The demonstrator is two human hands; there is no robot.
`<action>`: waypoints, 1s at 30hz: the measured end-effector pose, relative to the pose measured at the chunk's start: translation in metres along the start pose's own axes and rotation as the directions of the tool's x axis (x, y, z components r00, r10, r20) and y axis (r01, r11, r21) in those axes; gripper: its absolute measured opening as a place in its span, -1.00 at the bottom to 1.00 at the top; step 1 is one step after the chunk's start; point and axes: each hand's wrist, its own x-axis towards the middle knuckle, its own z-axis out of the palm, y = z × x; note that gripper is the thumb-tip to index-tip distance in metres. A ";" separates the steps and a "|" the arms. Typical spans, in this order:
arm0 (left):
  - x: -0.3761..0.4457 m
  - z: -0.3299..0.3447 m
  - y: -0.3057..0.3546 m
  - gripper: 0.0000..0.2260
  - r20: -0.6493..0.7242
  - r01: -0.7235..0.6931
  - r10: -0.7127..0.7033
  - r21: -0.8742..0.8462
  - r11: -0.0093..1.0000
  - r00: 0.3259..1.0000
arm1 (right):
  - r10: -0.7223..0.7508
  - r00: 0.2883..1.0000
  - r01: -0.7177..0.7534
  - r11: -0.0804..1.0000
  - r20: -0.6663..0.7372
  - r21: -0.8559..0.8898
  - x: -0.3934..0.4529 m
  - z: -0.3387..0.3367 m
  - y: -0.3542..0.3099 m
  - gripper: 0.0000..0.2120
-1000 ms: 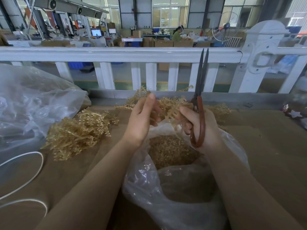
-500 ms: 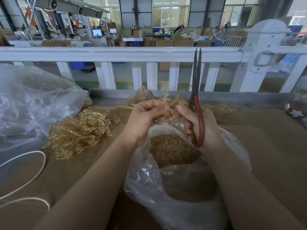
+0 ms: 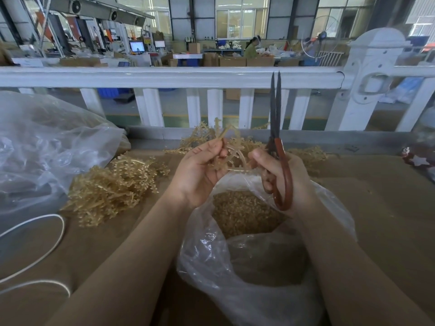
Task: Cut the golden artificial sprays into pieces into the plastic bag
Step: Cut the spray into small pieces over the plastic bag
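My left hand (image 3: 199, 170) pinches a golden spray (image 3: 227, 147) by its stem above the open clear plastic bag (image 3: 235, 262). My right hand (image 3: 287, 182) grips red-handled scissors (image 3: 279, 158), blades together and pointing straight up; its thumb and forefinger also touch a strand of the same spray. Cut golden pieces (image 3: 242, 212) fill the bag's bottom. A pile of uncut golden sprays (image 3: 113, 187) lies on the brown table to the left, and more sprays (image 3: 306, 156) lie behind my hands.
A large crumpled clear bag (image 3: 47, 147) sits at the far left. White cord (image 3: 35, 250) loops on the table at lower left. A white fence rail (image 3: 164, 76) runs along the table's far edge. A star-trimmed item (image 3: 419, 160) lies at right.
The scissors have tilted from leaning right to upright. My left hand has shifted its hold on the spray and lifted the stem, so the spray now sticks up above my fingers.
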 end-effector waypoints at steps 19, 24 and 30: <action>-0.002 0.002 0.002 -0.82 -0.095 -0.010 0.005 -0.044 0.999 0.995 | -0.026 0.999 0.025 0.999 0.040 0.025 -0.001 0.004 0.001 -0.83; -0.003 0.003 0.001 -0.67 -0.104 0.053 -0.053 0.000 0.999 0.993 | -0.033 0.999 0.034 0.996 -0.007 0.077 0.002 0.005 0.000 -0.74; -0.001 -0.001 0.002 -0.74 -0.082 0.018 -0.013 0.052 0.998 0.997 | -0.029 0.999 0.033 0.994 -0.045 0.105 0.001 0.004 0.001 -0.91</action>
